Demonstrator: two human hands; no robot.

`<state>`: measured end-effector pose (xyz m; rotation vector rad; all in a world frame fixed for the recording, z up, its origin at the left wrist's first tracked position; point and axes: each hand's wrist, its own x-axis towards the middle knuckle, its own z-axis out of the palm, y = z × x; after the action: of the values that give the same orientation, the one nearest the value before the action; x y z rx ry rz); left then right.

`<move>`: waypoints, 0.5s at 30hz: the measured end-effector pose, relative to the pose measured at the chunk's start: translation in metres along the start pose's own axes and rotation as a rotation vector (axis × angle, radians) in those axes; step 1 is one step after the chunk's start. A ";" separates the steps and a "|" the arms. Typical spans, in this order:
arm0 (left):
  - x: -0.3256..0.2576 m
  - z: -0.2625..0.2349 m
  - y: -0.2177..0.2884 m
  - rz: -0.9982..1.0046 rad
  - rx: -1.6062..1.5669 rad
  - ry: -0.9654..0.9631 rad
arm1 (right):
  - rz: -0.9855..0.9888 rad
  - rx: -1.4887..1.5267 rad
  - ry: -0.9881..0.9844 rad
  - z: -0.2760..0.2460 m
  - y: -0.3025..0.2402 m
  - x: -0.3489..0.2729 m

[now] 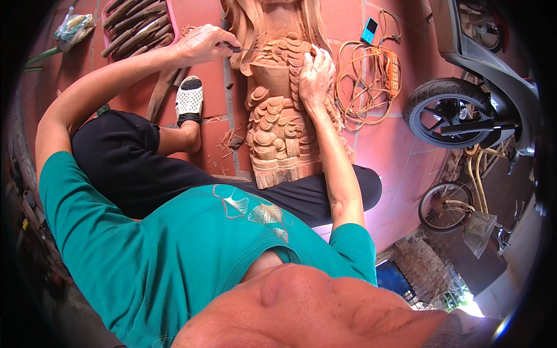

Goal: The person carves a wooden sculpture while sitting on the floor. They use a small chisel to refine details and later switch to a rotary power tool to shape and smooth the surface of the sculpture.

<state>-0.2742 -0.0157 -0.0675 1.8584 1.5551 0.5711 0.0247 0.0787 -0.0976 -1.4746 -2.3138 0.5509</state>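
Observation:
A tall reddish-brown wood carving point(272, 124) with carved scales, rounded lumps and curling folds lies in front of me, its near end between my legs. My left hand point(203, 45) is closed round a thin carving chisel point(234, 48) with a dark handle. The slim shaft points right, across the carved surface; its tip is hard to make out against the wood. My right hand point(316, 75) lies on the carving's right side by a row of scales, fingers apart and somewhat bent, fingertips touching the wood. I see no tool in it.
At the upper left, a pink basket point(176, 22) holds several dark-handled tools point(139, 26). An orange power strip point(392, 72) with a coiled cord point(354, 87) and a blue phone point(369, 31) lie to the right, near a motorbike wheel point(449, 113). Wood chips point(225, 142) dot the red tiles.

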 end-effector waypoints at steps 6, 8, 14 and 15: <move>0.001 -0.003 0.010 -0.336 -0.383 -0.151 | 0.012 0.000 0.004 0.001 0.003 -0.001; 0.000 -0.006 0.014 -0.504 -0.533 -0.229 | 0.012 0.009 -0.001 0.000 0.001 -0.001; -0.002 0.011 0.001 0.039 0.108 0.087 | 0.003 0.002 0.004 0.004 0.000 0.000; 0.001 0.004 0.011 -0.005 0.124 0.054 | 0.008 -0.001 0.007 0.003 0.001 0.000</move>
<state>-0.2637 -0.0168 -0.0622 1.9448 1.6634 0.5371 0.0244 0.0783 -0.1010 -1.4850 -2.3037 0.5457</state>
